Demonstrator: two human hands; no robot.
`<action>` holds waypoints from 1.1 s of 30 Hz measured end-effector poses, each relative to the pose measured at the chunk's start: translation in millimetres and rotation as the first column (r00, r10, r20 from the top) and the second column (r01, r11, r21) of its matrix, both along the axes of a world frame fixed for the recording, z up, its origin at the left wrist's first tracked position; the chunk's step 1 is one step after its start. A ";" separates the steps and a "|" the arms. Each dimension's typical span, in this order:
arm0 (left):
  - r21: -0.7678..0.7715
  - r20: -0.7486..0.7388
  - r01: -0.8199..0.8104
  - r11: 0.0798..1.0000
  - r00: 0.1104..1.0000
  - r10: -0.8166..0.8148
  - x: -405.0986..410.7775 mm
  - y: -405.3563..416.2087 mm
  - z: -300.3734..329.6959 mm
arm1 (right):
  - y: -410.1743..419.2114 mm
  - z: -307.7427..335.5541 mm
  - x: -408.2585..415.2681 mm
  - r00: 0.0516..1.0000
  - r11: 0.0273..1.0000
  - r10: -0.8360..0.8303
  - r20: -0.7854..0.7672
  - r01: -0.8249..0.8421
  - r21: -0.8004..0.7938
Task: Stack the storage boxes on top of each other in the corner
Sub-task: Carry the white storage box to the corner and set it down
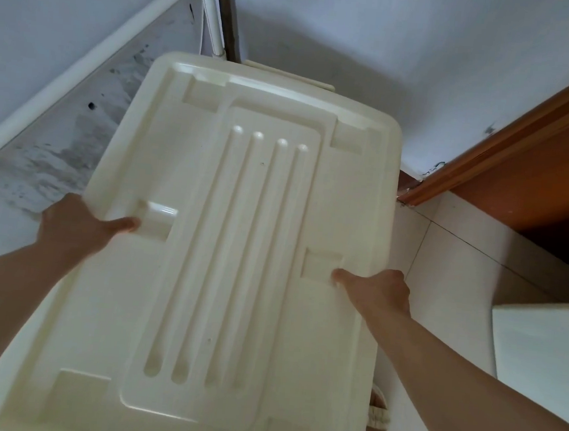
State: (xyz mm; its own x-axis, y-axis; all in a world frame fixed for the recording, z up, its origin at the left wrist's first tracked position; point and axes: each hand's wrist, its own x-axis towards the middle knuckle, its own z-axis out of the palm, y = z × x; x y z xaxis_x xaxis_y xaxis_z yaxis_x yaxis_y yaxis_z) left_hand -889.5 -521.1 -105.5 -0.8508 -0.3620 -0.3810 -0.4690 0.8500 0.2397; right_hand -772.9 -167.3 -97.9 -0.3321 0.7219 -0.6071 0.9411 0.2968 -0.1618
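Observation:
A large cream plastic storage box with a ribbed lid fills the middle of the view, its far end toward the room corner. My left hand grips its left edge, thumb on top of the lid and fingers hidden below the rim. My right hand grips the right edge the same way, thumb on the lid. Behind its far end a strip of another cream box peeks out, lower, against the corner. What lies under the held box is hidden.
A white pipe runs along the stained left wall to the corner. A brown wooden door frame stands to the right. Another pale box sits on the tiled floor at right. A sandalled foot shows beside the box.

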 end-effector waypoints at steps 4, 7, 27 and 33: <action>0.055 0.038 -0.031 0.998 0.999 0.029 4.2 5.3 6.6 | -3.4 3.5 -0.4 1.000 1.000 0.016 0.009 -0.016 -0.014; 0.081 0.065 -0.042 0.996 0.997 0.037 5.4 10.2 13.7 | -4.5 9.4 -4.2 1.000 0.999 0.020 0.019 -0.019 -0.032; 0.083 0.174 -0.080 0.993 0.983 0.064 38.5 52.6 84.5 | -38.3 76.1 -18.8 0.993 0.993 0.112 0.027 -0.113 0.028; 0.116 0.203 -0.128 0.985 0.974 0.103 57.8 58.4 117.9 | -48.5 107.5 -22.0 0.988 0.988 0.154 0.030 -0.155 0.004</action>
State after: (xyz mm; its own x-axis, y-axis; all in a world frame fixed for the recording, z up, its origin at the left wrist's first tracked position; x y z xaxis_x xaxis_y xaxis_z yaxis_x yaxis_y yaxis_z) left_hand -831.8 -462.7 12.4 -0.7105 -0.3910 -0.5850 -0.6105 0.7560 0.2362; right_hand -795.0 -215.8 9.6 -0.4220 0.6671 -0.6140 0.8882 0.4400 -0.1325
